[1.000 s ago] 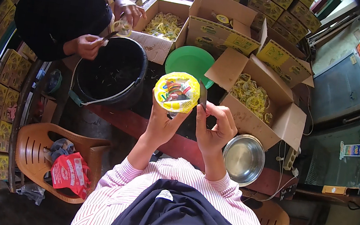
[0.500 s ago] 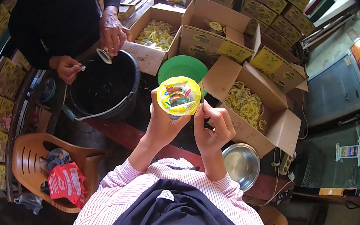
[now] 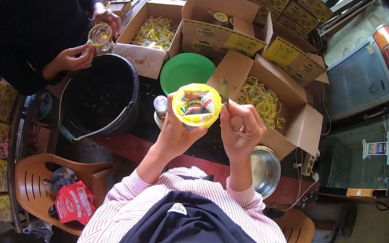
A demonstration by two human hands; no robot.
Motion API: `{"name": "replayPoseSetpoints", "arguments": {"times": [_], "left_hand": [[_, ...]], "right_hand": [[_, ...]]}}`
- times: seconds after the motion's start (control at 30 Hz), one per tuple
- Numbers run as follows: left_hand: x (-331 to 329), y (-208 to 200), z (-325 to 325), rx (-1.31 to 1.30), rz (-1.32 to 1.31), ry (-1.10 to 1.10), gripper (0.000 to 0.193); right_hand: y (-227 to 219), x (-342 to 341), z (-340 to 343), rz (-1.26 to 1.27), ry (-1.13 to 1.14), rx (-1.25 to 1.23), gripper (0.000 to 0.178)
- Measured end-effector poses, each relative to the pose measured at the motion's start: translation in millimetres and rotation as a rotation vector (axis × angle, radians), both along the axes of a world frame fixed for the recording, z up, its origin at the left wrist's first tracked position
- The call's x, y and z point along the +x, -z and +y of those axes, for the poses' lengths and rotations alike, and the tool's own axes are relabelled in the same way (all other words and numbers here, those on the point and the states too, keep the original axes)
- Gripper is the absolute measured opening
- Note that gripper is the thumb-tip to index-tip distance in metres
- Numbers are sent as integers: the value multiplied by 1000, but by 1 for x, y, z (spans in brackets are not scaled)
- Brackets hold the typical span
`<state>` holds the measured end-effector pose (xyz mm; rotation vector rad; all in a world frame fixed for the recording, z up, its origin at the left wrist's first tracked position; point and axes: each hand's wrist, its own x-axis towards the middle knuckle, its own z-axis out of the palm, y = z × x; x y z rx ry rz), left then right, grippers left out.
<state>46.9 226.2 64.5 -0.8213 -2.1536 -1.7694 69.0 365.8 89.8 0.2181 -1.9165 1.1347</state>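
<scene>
In front of my chest my left hand [image 3: 169, 135] is wrapped round a plastic cup with a yellow printed lid [image 3: 196, 106]. The lid faces up toward me and looks sealed round its rim. My right hand [image 3: 243, 130] pinches a small knife [image 3: 224, 90], its narrow blade pointing up and away just beside the lid's right edge. Left of the cup stands a small white-capped container [image 3: 160, 103]. Beyond my hands lies a green basin [image 3: 186, 73]. At the left, another person's hands [image 3: 77, 59] hold a clear cup with a yellow rim [image 3: 100, 35].
A black bucket [image 3: 134, 72] stands on the left, near the other person. Open cartons [image 3: 308, 131] hold yellow strips. A metal bowl [image 3: 266, 173] sits right of my forearm. An orange-brown chair [image 3: 29, 178] carries a red bag [image 3: 74, 202].
My right hand has drawn the knife slightly right, and its blade shows more clearly. The other person's hands have come together on the cup, raised from the bucket. The view has shifted somewhat.
</scene>
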Motion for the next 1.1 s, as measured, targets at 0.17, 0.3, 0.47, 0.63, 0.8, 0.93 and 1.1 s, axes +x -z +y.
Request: {"name": "replayPoseSetpoints", "arguments": {"times": [0.17,0.3,0.47,0.63,0.8,0.93,1.1], "left_hand": [[-5,-3,-5,-154,152,-10,48],[-2,0,-6,-51,-45,11,34],[-1,0,-8,-156,78,-37,32],[1,6,-6,-101,64,-54,37],[-1,4,-3,-95,81,-6,51],[2,0,-2,-120,127,-11,60],[2,1,-4,-92,58,10,62]], "right_hand": [[-1,7,-4,23,24,-11,14],[4,13,-10,25,25,-20,17],[8,13,-13,66,17,4,17],[9,15,-14,73,42,29,18],[9,14,-16,89,118,77,18],[7,12,-16,85,140,97,19],[9,9,-14,81,130,81,19]]}}
